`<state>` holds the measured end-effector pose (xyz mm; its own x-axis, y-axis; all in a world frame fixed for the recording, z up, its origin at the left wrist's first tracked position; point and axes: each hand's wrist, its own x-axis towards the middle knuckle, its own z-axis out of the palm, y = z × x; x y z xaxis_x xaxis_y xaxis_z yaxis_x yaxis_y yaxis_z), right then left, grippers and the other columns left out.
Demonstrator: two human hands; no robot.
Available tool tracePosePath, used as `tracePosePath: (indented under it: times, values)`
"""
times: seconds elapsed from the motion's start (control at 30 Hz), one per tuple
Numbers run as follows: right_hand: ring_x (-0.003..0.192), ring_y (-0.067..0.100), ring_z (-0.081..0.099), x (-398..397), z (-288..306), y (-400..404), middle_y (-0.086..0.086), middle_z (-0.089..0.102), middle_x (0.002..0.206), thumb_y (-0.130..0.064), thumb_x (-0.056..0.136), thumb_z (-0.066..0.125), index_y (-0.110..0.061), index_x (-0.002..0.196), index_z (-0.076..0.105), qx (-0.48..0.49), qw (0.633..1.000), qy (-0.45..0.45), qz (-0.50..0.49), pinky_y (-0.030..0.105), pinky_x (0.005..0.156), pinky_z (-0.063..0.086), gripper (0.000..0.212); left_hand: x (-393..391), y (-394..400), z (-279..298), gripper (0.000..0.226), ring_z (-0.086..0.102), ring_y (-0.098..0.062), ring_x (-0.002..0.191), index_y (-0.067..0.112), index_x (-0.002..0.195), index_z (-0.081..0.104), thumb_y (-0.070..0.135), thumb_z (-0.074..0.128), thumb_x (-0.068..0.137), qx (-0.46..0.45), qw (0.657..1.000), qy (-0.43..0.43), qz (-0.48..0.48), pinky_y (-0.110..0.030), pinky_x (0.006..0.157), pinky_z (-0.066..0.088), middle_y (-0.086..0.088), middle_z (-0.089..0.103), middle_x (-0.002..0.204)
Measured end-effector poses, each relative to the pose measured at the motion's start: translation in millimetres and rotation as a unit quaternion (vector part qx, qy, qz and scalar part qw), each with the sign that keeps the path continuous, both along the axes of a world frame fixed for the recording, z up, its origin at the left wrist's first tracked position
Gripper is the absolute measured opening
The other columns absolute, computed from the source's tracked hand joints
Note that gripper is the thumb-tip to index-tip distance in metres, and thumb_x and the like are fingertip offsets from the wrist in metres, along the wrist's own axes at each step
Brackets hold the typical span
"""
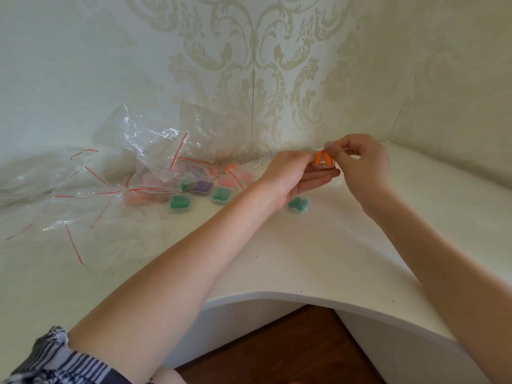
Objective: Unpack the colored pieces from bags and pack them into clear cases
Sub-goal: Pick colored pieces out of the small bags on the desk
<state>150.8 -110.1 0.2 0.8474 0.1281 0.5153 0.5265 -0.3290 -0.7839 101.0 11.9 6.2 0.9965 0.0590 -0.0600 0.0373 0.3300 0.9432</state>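
Two orange pieces stand in a small clear case held above the white counter. My left hand cradles the case from the left and below. My right hand pinches the case and the pieces from the right with thumb and forefinger. On the counter lie filled clear cases: green ones, a purple one and pink ones.
A heap of empty clear zip bags with red strips covers the left of the white counter, against the patterned wall. The counter's curved front edge runs over a dark wooden floor.
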Motion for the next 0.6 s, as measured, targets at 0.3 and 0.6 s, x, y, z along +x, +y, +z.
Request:
tracePosePath:
  times: [0.3, 0.6]
  values:
    - [0.083, -0.004, 0.058, -4, 1, 3, -0.012, 0.058, 0.113, -0.029, 0.092, 0.059, -0.026, 0.115, 0.051, 0.068, 0.997, 0.041, 0.024, 0.005, 0.066, 0.044, 0.025, 0, -1, -2, 0.021, 0.071, -0.022, 0.086, -0.005, 0.103, 0.065, 0.007, 0.051, 0.094, 0.008, 1.000, -0.008, -0.012, -0.024, 0.076, 0.058, -0.020, 0.071, 0.096]
    - [0.085, 0.010, 0.068, -5, 4, 4, -0.006, 0.071, 0.084, -0.024, 0.096, 0.053, -0.020, 0.082, 0.066, 0.086, 0.987, 0.097, 0.095, 0.034, 0.084, 0.055, 0.020, 3, 6, -1, 0.036, 0.071, -0.027, 0.078, -0.007, 0.106, 0.060, 0.020, 0.038, 0.102, -0.073, 0.997, 0.007, 0.014, -0.026, 0.070, 0.059, -0.022, 0.070, 0.089]
